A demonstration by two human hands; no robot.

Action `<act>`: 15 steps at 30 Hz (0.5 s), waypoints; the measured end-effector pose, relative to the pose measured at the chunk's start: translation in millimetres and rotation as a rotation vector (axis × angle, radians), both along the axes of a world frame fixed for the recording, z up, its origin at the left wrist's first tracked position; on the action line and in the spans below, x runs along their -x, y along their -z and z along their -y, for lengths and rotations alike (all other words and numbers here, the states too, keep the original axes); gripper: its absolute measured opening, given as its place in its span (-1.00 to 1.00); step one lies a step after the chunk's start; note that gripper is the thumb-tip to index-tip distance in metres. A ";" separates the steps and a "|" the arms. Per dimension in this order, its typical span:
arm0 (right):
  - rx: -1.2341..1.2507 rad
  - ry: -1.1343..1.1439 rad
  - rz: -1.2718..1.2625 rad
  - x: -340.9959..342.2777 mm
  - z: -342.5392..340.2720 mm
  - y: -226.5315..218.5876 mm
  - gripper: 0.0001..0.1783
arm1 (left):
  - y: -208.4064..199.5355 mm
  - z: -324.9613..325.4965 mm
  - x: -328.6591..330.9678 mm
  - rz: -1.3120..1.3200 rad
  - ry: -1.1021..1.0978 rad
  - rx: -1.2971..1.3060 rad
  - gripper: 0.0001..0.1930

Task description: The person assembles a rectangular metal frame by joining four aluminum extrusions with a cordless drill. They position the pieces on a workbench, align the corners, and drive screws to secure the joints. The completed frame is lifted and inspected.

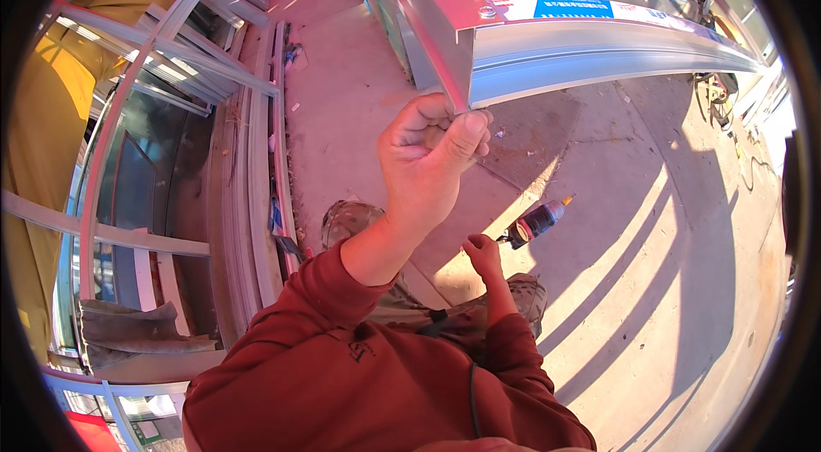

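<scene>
My left hand [428,161] is raised, with thumb and fingers closed on the lower corner of a metal frame [530,71]. Two aluminium profiles meet at that corner, and a screw head [487,12] shows on the upper face near the joint. Lower down, close to my thigh, my right hand [485,257] is closed; whatever lies in its fingers, if anything, is too small to tell. Just beyond it on the floor lies a dark bottle-shaped thing [539,223] with a yellow tip. It lies apart from the frame.
Window frames with glass [154,153] and long stacked profiles [248,170] stand along the left. Yellow cloth [51,101] hangs at the far left. A cable and small items [720,101] lie at the right edge. Striped shadows cross the concrete floor [616,264].
</scene>
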State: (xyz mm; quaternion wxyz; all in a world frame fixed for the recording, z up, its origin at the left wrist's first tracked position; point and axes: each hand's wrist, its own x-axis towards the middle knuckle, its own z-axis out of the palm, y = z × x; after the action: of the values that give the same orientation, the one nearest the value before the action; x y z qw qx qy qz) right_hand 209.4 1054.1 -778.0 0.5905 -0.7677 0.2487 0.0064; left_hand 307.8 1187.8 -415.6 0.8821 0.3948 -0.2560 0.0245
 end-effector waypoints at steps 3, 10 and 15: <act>0.015 -0.014 0.047 -13.5 -1.1 -30.9 -0.54 | -0.1 0.3 0.9 0.037 0.001 0.024 -0.93; -0.105 -0.030 0.231 -49.0 8.1 -94.9 -0.56 | 11.2 -1.6 -26.8 0.327 -0.173 -0.120 -0.94; -0.478 -0.078 0.694 -86.9 16.2 -240.1 -0.50 | 12.9 -6.3 -98.9 -0.007 -0.143 -0.158 -0.93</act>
State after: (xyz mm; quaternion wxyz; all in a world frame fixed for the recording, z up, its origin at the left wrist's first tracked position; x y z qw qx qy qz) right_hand 296.2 1037.9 -537.9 0.8001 -0.5744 -0.0027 -0.1728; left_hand 406.7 1194.1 -428.4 0.8450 0.4805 -0.2250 0.0658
